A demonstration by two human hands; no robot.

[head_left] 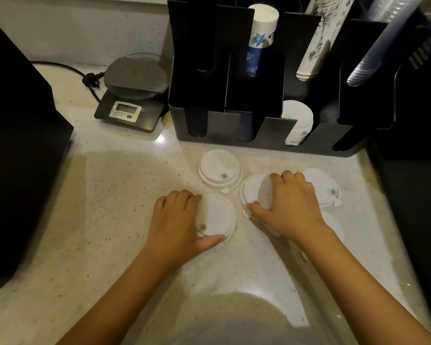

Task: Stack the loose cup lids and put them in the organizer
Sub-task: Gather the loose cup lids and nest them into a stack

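Observation:
Several white cup lids lie flat on the speckled counter in front of a black organizer (224, 125). My left hand (177, 225) grips the nearest lid (218, 216) by its edge, thumb under its front rim. My right hand (289, 205) closes over a middle lid (253, 189), fingers on top and thumb at its front edge. A third lid (219, 168) sits free just behind them. Another lid (324, 185) lies right of my right hand, and one more (334, 224) is partly hidden under my right wrist. A stack of lids (297, 123) stands in an organizer slot.
The organizer holds paper cups (261, 38), a printed cup sleeve stack (321, 38) and clear cups (373, 46) in its back slots. A digital scale (135, 95) with a black cord sits to its left. A dark box (18, 145) borders the left, a dark surface the right.

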